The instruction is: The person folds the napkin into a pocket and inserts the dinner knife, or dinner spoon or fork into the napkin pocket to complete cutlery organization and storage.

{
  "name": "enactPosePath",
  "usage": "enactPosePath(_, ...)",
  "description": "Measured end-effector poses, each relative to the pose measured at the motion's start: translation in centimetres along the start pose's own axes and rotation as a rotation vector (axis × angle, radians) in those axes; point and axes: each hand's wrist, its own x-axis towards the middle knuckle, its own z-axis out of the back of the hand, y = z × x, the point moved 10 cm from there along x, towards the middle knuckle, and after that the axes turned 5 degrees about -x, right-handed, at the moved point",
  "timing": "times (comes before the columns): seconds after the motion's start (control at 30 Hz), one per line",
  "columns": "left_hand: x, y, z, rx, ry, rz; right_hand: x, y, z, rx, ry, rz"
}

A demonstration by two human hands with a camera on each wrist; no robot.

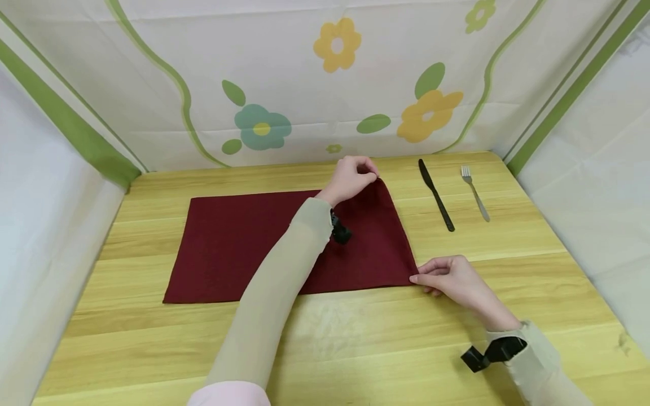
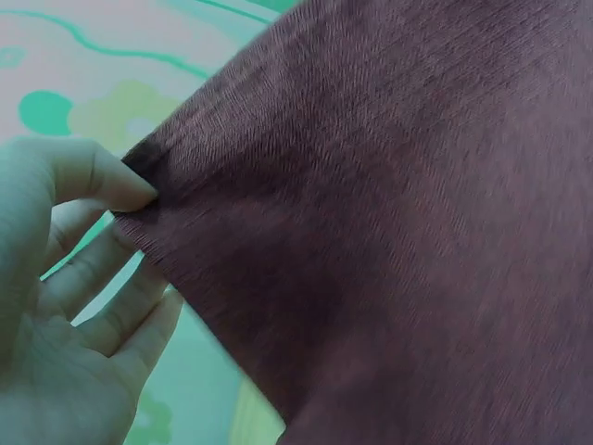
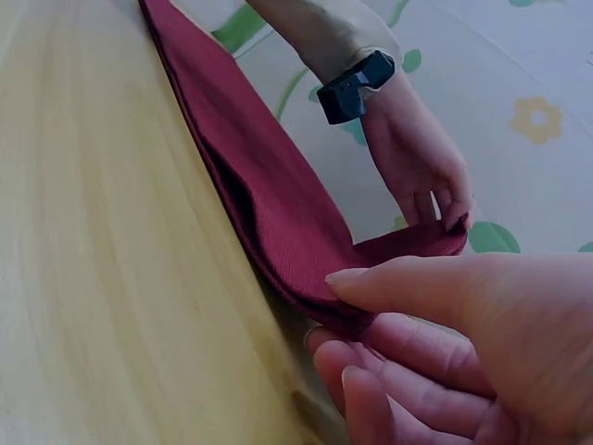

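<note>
A dark red cloth [image 1: 233, 242], folded in layers into a long rectangle, lies across the wooden table. My left hand [image 1: 350, 179] pinches its far right corner between thumb and fingers, and that corner is raised off the table. At the near right corner my right hand [image 1: 452, 282] pinches the cloth between thumb and fingers. In the left wrist view the cloth [image 2: 389, 213] slopes away from the pinched corner. The right wrist view shows the stacked edges of the cloth [image 3: 269, 195], slightly parted, under my right thumb.
To the right of the cloth lie a black knife [image 1: 435, 194] and a silver fork [image 1: 475, 193] on the wooden table [image 1: 152, 349]. White fabric with printed flowers [image 1: 304, 73] hangs behind the table, and plain white fabric stands at both sides.
</note>
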Motion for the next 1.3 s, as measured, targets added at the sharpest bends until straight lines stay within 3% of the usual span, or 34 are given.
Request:
enactPosePath(0.37,-1.6,0.9,4.8,-0.019,-0.065,0.004,-1.4,4.5,-0.3,-0.048,-0.031,0.177)
enactPosePath(0.57,-2.3,1.7,5.6,-0.108,-0.078,0.03,-1.9,6.5,1.2,-0.057,-0.125,0.282)
enactPosePath(0.77,-1.8,1.6,4.2,-0.184,-0.097,0.049,-2.2,6.4,3.2,-0.078,-0.176,0.283)
enactPosePath(0.9,-0.8,0.7,2.2,-0.227,-0.08,0.056,-3.1,6.2,5.1,-0.078,-0.207,0.288)
enactPosePath(1.03,0.3,-1.6,0.0,-0.233,-0.026,0.029,-4.4,6.3,7.5,-0.035,-0.238,0.315)
enactPosePath(1.2,1.2,-5.5,-2.4,-0.231,0.05,-0.082,-5.9,7.5,9.9,-0.018,-0.263,0.347)
enactPosePath(1.3,1.4,-6.5,-3.3,-0.258,0.075,-0.104,-6.6,8.6,10.3,-0.038,-0.271,0.369)
